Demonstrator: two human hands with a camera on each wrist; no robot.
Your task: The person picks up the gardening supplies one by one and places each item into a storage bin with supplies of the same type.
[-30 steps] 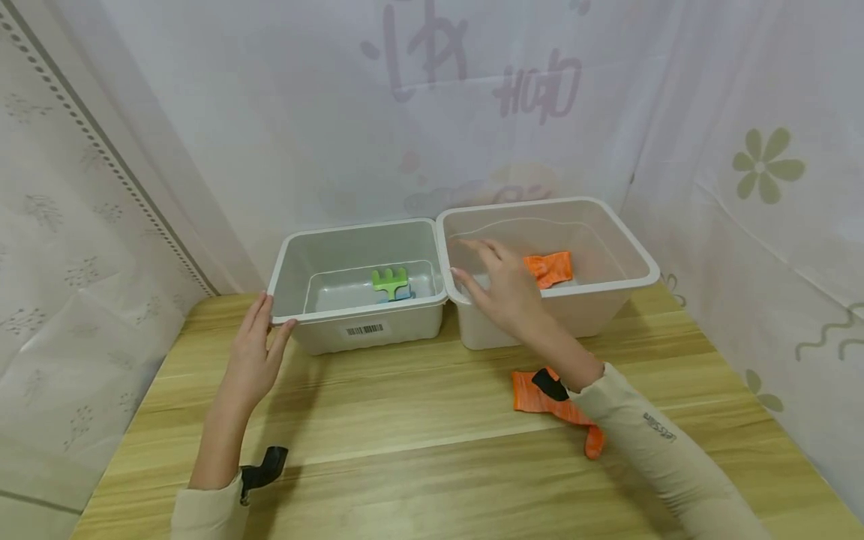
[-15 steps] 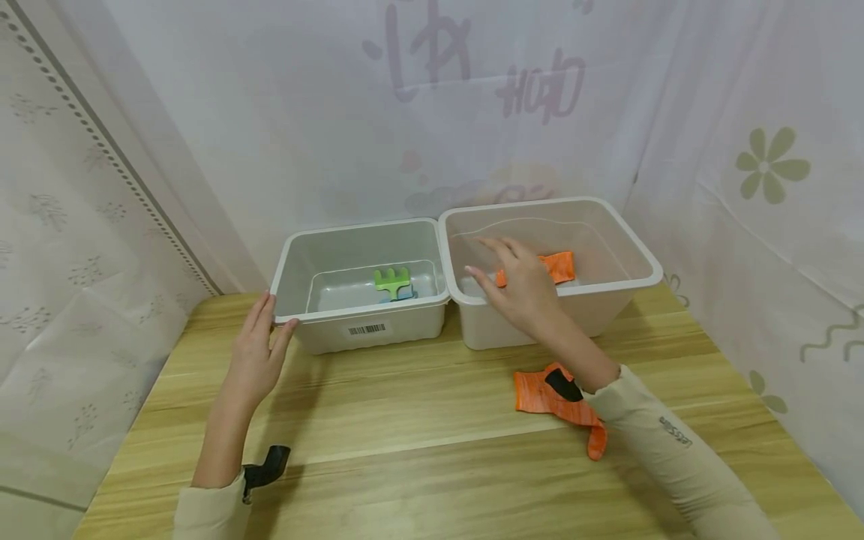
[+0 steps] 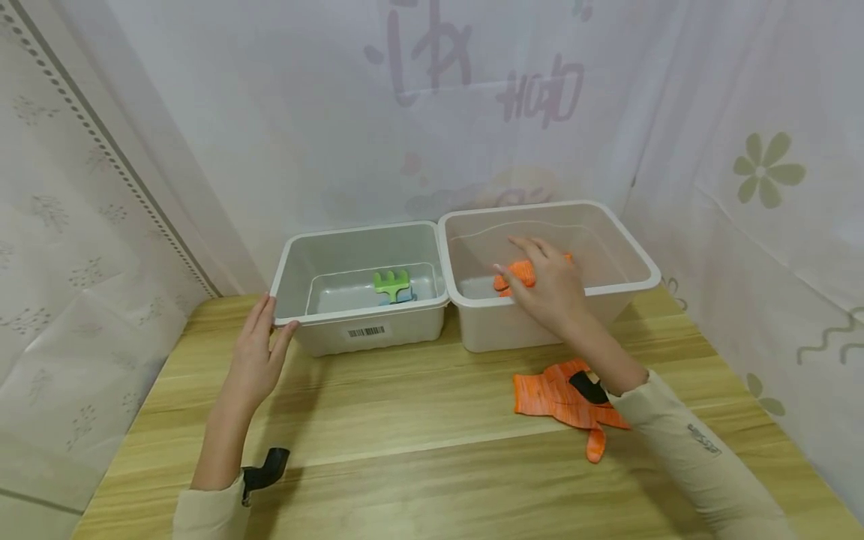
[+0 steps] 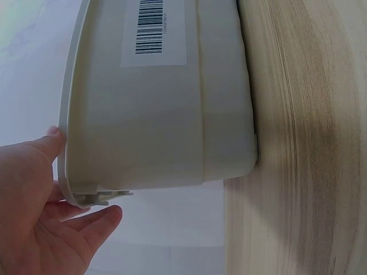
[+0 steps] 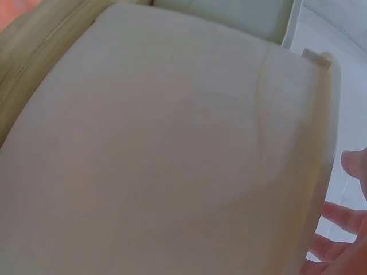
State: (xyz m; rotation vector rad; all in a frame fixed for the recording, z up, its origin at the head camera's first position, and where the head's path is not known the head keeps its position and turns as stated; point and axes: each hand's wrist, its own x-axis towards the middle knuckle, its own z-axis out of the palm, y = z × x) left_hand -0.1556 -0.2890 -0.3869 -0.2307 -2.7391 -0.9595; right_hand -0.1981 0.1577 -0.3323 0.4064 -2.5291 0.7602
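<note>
My left hand [image 3: 253, 360] rests at the near left corner of the left grey bin [image 3: 367, 334]. In the left wrist view its thumb touches the front rim, with the fingers [image 4: 97, 226] fairly straight beside the corner. Over the near side of the right bin [image 3: 502, 330] hovers my right hand [image 3: 553, 289], fingers spread and loosely bent, holding nothing visible. Below it inside that bin lies an orange knitted item [image 3: 520, 276], partly hidden by the hand. An orange glove [image 3: 560, 397] lies on the table under my right wrist.
Inside the left bin sits a small green rake-like piece [image 3: 391, 283] on something blue. Both bins stand side by side at the back of the wooden table [image 3: 405, 450], before a hanging curtain [image 3: 337, 112]. A black wrist mount [image 3: 266, 471] sticks out from my left sleeve.
My right hand has moved rightward over the right bin, uncovering the left part of the orange item there. More of the table glove shows. My left hand stays at the corner.
</note>
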